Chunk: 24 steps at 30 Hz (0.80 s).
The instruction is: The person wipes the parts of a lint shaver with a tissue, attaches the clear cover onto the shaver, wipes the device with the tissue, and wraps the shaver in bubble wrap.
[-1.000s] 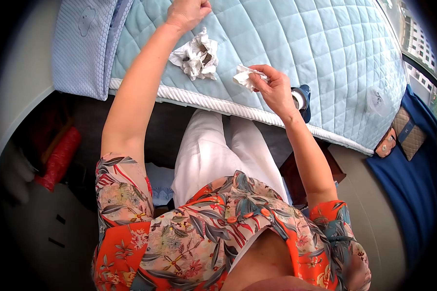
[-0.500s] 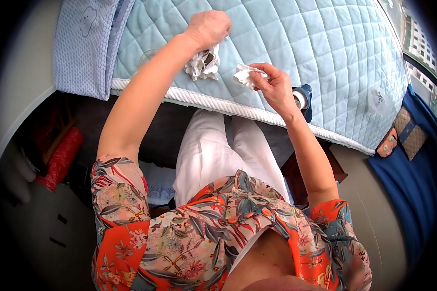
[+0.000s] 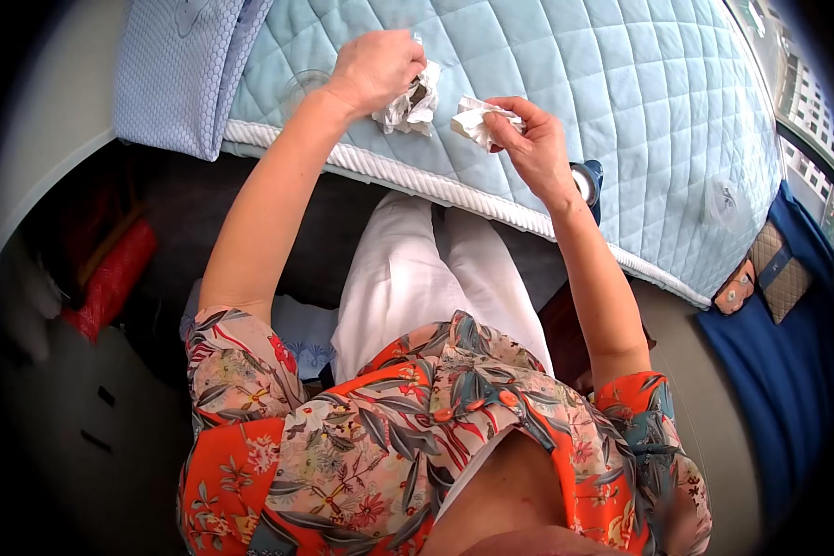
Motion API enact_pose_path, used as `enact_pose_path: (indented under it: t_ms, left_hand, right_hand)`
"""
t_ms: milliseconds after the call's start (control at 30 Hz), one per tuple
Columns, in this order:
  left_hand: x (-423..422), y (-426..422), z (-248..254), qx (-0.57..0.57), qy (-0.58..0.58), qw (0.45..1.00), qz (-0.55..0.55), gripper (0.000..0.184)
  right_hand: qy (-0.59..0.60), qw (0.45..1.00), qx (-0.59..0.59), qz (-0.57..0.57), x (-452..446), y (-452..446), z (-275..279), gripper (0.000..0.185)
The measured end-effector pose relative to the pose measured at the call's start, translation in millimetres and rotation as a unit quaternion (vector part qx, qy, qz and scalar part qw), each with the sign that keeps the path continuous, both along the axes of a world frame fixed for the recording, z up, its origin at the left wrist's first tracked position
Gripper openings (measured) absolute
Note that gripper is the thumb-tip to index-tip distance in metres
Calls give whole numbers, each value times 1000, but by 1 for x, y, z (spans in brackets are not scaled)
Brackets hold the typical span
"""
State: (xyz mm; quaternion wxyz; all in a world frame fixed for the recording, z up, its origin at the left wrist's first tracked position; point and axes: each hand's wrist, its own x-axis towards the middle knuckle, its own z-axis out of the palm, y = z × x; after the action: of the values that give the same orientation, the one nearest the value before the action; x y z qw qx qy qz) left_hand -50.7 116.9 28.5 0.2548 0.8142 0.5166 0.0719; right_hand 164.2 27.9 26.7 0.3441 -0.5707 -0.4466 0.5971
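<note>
My left hand (image 3: 372, 69) is over the bed with its fingers pinched together, beside a crumpled white tissue (image 3: 408, 113). A dark brown thing (image 3: 421, 94) shows among the tissue's folds. What the left fingertips hold is mostly hidden. Between the thumb and fingers of my right hand (image 3: 533, 148) is a folded white tissue (image 3: 475, 120), raised a little off the bed. Behind my left wrist, a clear round container (image 3: 304, 83) is partly covered. By my right wrist lies a dark blue object with a round silvery end (image 3: 585, 183).
The light blue quilted bedspread (image 3: 639, 111) has a white corded edge in front of me. A folded lavender cloth (image 3: 178, 88) hangs at the left. Farther right are a clear plastic item (image 3: 725, 199), a quilted tan bag (image 3: 777, 269) and dark blue fabric (image 3: 769, 371).
My left hand has come down and left, closer to the crumpled tissue. My right hand still holds its tissue, now turned slightly. The whole view has shifted a little.
</note>
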Motion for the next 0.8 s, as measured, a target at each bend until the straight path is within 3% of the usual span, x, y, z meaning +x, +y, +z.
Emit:
enact_pose_path:
  t_ms: [33,67,167,300,333,467,567,667,800]
  left_hand:
    - [-5,-10,-7,11,4,1000,3,15]
    - [-12,-17,-14,57,-73,995,22,12]
    - [-36,-50,5,-1,-190,963,191,13]
    - [-80,-92,-10,144,-70,918,362,43]
    - [-86,-96,-21,130,-19,922,365,68]
    - [-75,-88,-46,88,26,931,354,89]
    - [-71,-85,-48,89,-3,922,378,86]
    - [-66,-89,-50,198,-43,913,354,83]
    - [-43,-101,-10,150,-141,910,360,81]
  right_hand:
    - [0,1000,4,4,-2,3,0,19]
    - [1,1000,9,5,-4,4,2,19]
    - [-7,999,27,19,-12,10,8,18]
    - [4,1000,19,24,-20,19,14,18]
    - [3,999,21,30,-22,21,14,19]
    - [-29,997,34,59,-38,32,18,18]
    - [-61,993,66,74,-49,39,20,18]
    - [-91,987,94,95,-56,49,24,19]
    - [-69,988,62,127,-71,51,41,20]
